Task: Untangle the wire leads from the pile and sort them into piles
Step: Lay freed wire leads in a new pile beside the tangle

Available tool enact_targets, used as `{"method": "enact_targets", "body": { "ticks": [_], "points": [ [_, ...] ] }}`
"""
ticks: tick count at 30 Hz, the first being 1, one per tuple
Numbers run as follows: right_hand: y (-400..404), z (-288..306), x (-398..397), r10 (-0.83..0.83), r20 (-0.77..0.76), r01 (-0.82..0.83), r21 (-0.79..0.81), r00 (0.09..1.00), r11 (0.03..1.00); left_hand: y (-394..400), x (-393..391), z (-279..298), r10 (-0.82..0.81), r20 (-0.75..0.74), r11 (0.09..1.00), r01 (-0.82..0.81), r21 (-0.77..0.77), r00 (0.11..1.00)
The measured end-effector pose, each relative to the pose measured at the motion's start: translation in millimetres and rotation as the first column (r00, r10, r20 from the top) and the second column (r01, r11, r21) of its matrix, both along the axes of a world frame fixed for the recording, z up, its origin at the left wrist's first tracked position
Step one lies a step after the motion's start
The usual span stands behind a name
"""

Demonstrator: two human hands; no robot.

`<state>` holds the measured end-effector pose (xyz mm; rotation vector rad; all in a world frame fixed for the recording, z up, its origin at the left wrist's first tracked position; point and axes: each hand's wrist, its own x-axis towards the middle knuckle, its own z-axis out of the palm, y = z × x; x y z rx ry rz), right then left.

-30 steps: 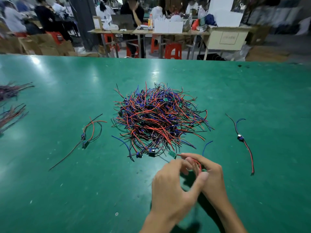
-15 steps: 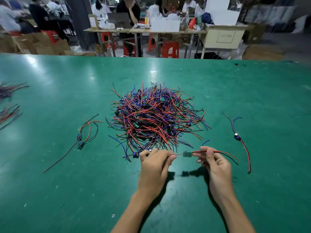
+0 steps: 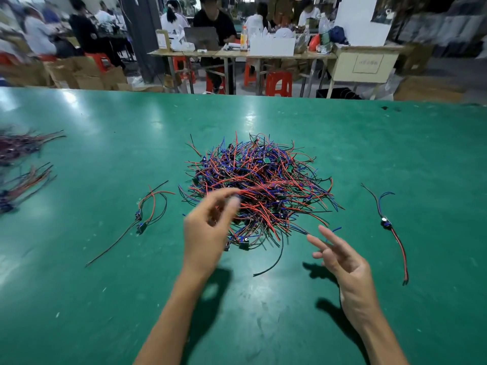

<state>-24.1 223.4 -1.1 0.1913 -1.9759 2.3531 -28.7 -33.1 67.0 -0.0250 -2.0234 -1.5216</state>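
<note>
Having let go of the lead both hands stretched half a second ago, the right hand point(image 3: 345, 262) hangs loose-fingered while the blurred left hand point(image 3: 208, 227) pinches a red lead point(image 3: 263, 187) above the tangled pile point(image 3: 261, 191), apparently carrying it toward sorting.

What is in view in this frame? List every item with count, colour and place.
tangled wire pile: one, red, blue and black, table centre.
sorted leads: two, red and black, left of the pile.
single lead: one, black, blue and red, right of the pile.
wire bundles: two, blurred, far left edge.
table: one, green.
red stools: several, background.
left hand: over the pile's near edge, blurred; grip unclear.
right hand: fingers spread, empty.
</note>
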Motion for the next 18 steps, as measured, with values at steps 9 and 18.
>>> {"method": "enact_targets", "body": {
  "ticks": [9,18],
  "points": [
    [-0.4,-4.5,-2.7,0.015,0.021,-0.016,0.058,1.0,0.998,-160.1,-16.6,-42.9,0.557,0.436,0.816,-0.367,-0.447,0.707],
    [0.1,-7.0,-5.3,-0.007,0.019,0.006,0.045,1.0,0.999,-114.7,-24.2,-57.7,0.445,0.181,0.547,-0.106,-0.83,0.877]
  ]
}}
